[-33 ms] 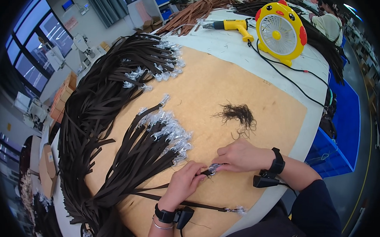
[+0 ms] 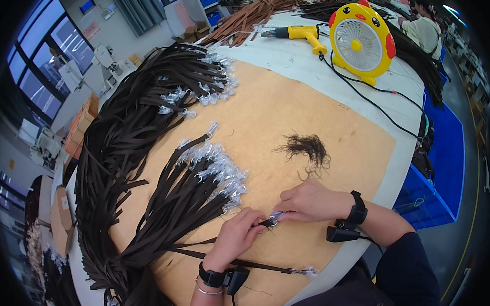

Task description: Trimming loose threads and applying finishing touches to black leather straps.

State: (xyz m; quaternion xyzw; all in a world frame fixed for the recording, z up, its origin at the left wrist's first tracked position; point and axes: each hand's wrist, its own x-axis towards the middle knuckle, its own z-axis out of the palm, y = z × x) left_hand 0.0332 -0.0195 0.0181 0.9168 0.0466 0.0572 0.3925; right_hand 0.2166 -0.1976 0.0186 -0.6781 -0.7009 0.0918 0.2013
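Observation:
My left hand (image 2: 236,235) is closed around a black flat strap (image 2: 265,223), pinching it near its end. Against that end, my right hand (image 2: 313,202) is closed with the fingertips on a small shiny bluish-purple item (image 2: 278,215), too small and covered to name. Short loose threads stick out below the strap end. Another black strap (image 2: 261,265) lies below my hands, its metal clasp in clear plastic (image 2: 307,271) near the table edge. Left of my hands a bundle of black straps (image 2: 173,211) fans out, its plastic-wrapped clasps (image 2: 224,173) toward the middle.
A heap of dark thread scraps (image 2: 307,149) lies on the tan board (image 2: 353,132). A larger black strap pile (image 2: 123,109) runs along the left. A yellow heat gun (image 2: 300,33) and a yellow fan (image 2: 360,44) with cords stand at the back. Right is a blue bin (image 2: 432,194).

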